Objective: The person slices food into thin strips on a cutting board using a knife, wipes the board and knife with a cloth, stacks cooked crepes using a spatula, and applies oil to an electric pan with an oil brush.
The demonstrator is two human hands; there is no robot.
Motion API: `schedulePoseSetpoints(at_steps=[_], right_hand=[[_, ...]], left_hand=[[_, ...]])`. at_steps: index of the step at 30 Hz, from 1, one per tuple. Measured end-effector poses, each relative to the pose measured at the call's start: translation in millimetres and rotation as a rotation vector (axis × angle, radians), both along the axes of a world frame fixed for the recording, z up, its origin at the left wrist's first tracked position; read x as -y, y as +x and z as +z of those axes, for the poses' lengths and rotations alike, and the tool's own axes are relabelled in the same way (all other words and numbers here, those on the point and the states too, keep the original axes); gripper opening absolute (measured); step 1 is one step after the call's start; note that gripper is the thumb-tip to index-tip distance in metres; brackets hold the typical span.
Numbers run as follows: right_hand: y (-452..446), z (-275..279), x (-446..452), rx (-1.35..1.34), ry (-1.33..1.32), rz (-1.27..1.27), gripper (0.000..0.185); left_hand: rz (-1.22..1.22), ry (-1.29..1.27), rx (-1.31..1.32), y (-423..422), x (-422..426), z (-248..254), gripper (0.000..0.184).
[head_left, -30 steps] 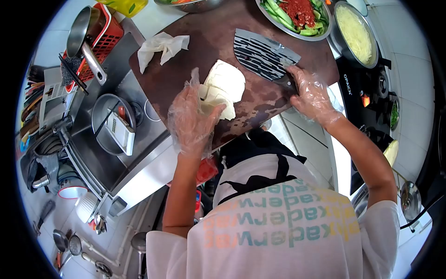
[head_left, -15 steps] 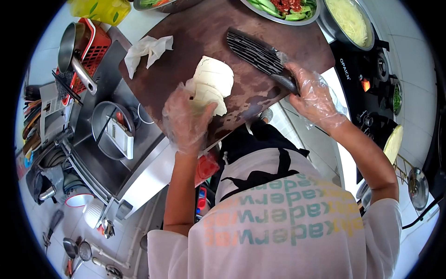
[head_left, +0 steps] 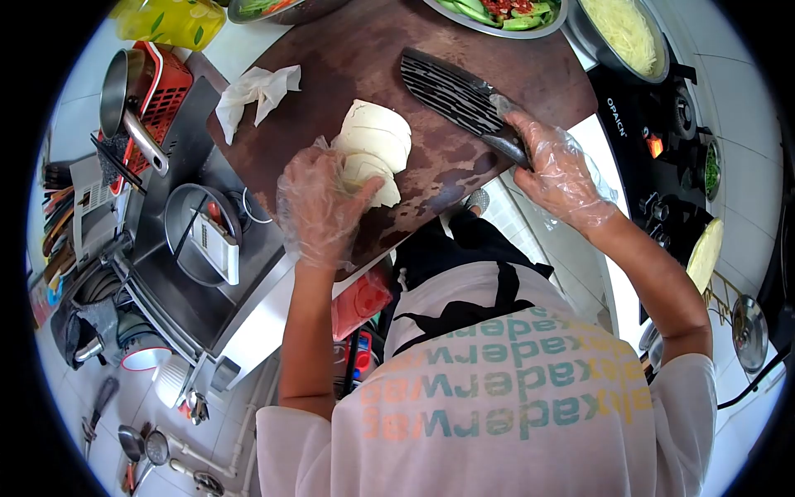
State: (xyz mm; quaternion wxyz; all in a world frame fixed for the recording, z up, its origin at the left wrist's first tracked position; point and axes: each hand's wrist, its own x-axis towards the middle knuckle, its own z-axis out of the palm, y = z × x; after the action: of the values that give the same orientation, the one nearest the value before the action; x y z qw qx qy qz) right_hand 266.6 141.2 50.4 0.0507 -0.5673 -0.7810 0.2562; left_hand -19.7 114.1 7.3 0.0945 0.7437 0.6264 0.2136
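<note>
A sliced white block (head_left: 377,137), soft and tofu-like, lies on the brown cutting board (head_left: 306,50) with its slices overlapping. My left hand (head_left: 319,203), in a clear plastic glove, is closed around the slices at the near end, the thumb at their near edge and the fingers along the left side. Their exact contact is partly hidden. My right hand (head_left: 559,170), gloved too, grips the handle of a dark broad-bladed kitchen knife (head_left: 455,93). The blade lies over the board, to the right of the block and apart from it.
Crumpled white paper (head_left: 258,93) lies on the board's left part. Beyond the board stand a bowl of cut green vegetables with red topping (head_left: 513,35) and a bowl of pale shreds (head_left: 621,37). A sink (head_left: 269,265) is at left, a stove (head_left: 633,141) at right.
My left hand has shifted slightly left, and the near slices show a little more from under it. The knife and my right hand have barely moved.
</note>
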Motion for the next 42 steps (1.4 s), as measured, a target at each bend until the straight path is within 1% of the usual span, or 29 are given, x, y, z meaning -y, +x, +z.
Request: schedulePoseSetpoints(at_steps=[2,6,9,12,15,18,20,21,23,24,27,30,32,33,34,38,41,42], right_hand=[[-1,2,0,0.021,-0.044,-0.024,0.059],[0,0,0,0.017,-0.031,-0.014,0.059],[0,1,-2,0.030,-0.032,-0.013,0.059],[1,-1,-1,0.036,-0.039,-0.012,0.060],[2,-3,1,0.016,-0.026,0.007,0.061],[3,-6,3,0.022,0.002,0.028,0.061],[3,-9,3,0.031,0.044,0.053,0.059],[1,-8,3,0.035,-0.006,0.023,0.060],[-4,-2,3,0.043,-0.109,-0.037,0.062],[-5,-2,4,0.040,-0.100,-0.028,0.061],[-4,-1,3,0.037,-0.066,-0.009,0.060],[-1,-1,5,0.031,-0.043,-0.003,0.059],[1,-2,4,0.017,-0.015,-0.005,0.058],[0,-1,5,0.008,-0.018,-0.008,0.058],[0,0,4,0.000,-0.020,-0.012,0.058],[-1,0,6,0.010,-0.010,-0.019,0.054],[-16,20,6,-0.081,-0.173,-0.210,0.045],[-15,21,6,-0.126,-0.192,-0.234,0.043]], left_hand=[[-0.025,-0.031,0.038,-3,-2,-1,0.039],[-0.050,-0.047,0.153,-7,2,-10,0.030],[-0.117,0.007,0.123,-9,6,-4,0.027],[-0.202,0.027,0.153,-17,7,-9,0.024],[-0.061,-0.166,0.270,-23,8,-8,0.026],[-0.010,-0.424,0.386,-32,-2,-6,0.026],[-0.039,-0.446,0.365,-33,-10,-3,0.027],[-0.052,-0.458,0.355,-34,-13,-1,0.027],[-0.131,-0.366,0.227,-31,-19,4,0.028],[-0.171,-0.322,0.164,-30,-19,6,0.029],[-0.092,-0.170,0.126,-28,-17,4,0.028],[0.076,0.024,0.294,-31,-3,-6,0.030],[0.108,0.017,0.415,-35,17,-25,0.031],[0.124,0.011,0.474,-35,25,-25,0.032],[0.136,-0.051,0.402,-34,33,-21,0.037],[-0.029,0.122,0.125,-16,42,-18,0.042],[-0.093,0.169,0.100,-10,38,-19,0.038],[-0.104,0.214,0.112,-9,33,-20,0.036]])
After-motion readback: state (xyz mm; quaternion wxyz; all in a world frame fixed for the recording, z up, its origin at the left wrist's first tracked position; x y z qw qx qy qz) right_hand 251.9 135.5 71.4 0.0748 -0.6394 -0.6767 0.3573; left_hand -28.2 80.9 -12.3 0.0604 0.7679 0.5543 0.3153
